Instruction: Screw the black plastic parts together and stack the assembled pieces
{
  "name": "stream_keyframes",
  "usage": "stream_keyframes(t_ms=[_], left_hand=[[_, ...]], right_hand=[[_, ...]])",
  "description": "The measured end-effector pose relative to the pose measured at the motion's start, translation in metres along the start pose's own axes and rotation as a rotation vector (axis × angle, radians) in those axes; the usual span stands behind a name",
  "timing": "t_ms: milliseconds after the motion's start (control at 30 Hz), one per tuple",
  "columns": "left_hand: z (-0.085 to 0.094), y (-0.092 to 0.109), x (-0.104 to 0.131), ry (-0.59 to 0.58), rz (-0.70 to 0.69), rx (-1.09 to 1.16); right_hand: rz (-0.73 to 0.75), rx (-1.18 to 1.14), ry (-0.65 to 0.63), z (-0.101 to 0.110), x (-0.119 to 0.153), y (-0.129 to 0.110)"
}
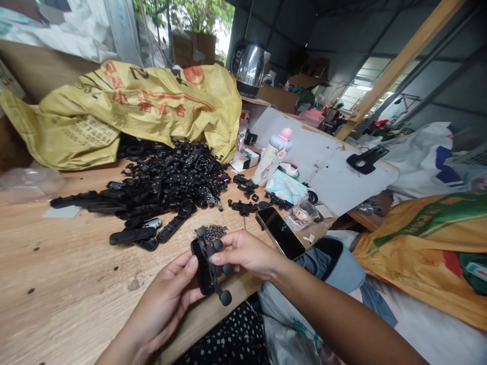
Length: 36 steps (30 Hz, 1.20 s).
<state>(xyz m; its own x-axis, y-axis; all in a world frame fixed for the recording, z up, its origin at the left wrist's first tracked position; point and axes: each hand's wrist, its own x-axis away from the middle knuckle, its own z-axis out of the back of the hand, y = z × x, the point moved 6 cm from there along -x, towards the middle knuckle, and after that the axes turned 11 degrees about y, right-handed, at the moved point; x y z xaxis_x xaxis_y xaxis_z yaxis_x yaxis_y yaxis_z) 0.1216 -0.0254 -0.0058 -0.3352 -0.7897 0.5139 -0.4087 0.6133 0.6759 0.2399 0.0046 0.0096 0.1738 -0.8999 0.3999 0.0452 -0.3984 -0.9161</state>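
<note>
My left hand (175, 284) is closed on an oblong black plastic casing (200, 263), thumb on its near edge. With its fingertips, my right hand (249, 253) pinches a black plastic bracket with round knobs (225, 298). The bracket lies against the casing, and I cannot tell whether the two are joined. Just beyond them is a small heap of screws (213, 232). Several long black plastic parts (133, 235) lie on the wooden table (76, 263), in front of a large pile of black parts (171, 172).
A yellow sack (160, 101) lies behind the pile. To the right are a phone (281, 233), a bottle with a pink cap (272, 157), a clear cup (300, 215) and a tissue pack (286, 186). An orange sack (426, 243) sits beyond the table's right edge.
</note>
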Motion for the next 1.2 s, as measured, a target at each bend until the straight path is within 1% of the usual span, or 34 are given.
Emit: stream_keyframes(t_ms=[100,233,300,433,500,567,633,700,767,833,900,1000,1033,1067,1100,1133,1167,1200], left_hand=[[-0.004,-0.001,0.001,-0.039,0.000,-0.027],[-0.007,-0.002,0.001,-0.040,-0.036,-0.072],[-0.007,-0.003,-0.001,-0.034,-0.031,-0.078],[-0.007,-0.005,-0.003,-0.029,0.034,-0.093],[-0.007,-0.005,-0.003,-0.019,0.046,-0.102],[-0.007,-0.005,-0.004,0.004,0.050,-0.125],[-0.005,-0.003,-0.008,0.043,0.040,-0.179],[0.000,0.000,-0.015,0.077,0.009,-0.224],[0.008,0.007,-0.025,0.119,-0.037,-0.231],[0.017,0.014,-0.033,0.147,-0.065,-0.215],[0.023,0.021,-0.037,0.166,-0.096,-0.202],[0.026,0.026,-0.033,0.185,-0.137,-0.180],[0.026,0.027,-0.031,0.196,-0.140,-0.169],[0.025,0.026,-0.029,0.199,-0.129,-0.156],[0.024,0.025,-0.027,0.200,-0.117,-0.143],[0.023,0.024,-0.026,0.199,-0.107,-0.130],[0.023,0.022,-0.026,0.188,-0.099,-0.123],[0.023,0.021,-0.026,0.170,-0.095,-0.123]], right_hand=[[0.005,0.078,0.045,0.003,-0.002,0.002],[0.018,0.172,0.094,0.008,-0.007,0.006],[-0.003,0.160,0.071,0.008,-0.010,0.011],[-0.063,0.111,-0.016,0.005,-0.016,0.023],[-0.064,0.148,-0.006,0.004,-0.017,0.028],[-0.023,0.226,0.052,0.004,-0.017,0.029],[0.047,0.330,0.102,0.006,-0.015,0.023],[0.146,0.468,0.125,0.012,-0.013,0.011],[0.316,0.703,0.197,0.028,-0.012,-0.006],[0.516,0.962,0.309,0.048,-0.009,-0.020],[0.601,1.075,0.297,0.066,-0.010,-0.018],[0.670,1.157,0.159,0.079,-0.013,0.001],[0.717,1.163,0.131,0.079,-0.011,0.006],[0.781,1.131,0.144,0.077,-0.007,0.007],[0.854,1.051,0.206,0.074,-0.001,0.003],[0.925,0.917,0.301,0.071,0.007,-0.003],[0.974,0.727,0.427,0.068,0.018,-0.010],[0.973,0.505,0.553,0.066,0.027,-0.015]])
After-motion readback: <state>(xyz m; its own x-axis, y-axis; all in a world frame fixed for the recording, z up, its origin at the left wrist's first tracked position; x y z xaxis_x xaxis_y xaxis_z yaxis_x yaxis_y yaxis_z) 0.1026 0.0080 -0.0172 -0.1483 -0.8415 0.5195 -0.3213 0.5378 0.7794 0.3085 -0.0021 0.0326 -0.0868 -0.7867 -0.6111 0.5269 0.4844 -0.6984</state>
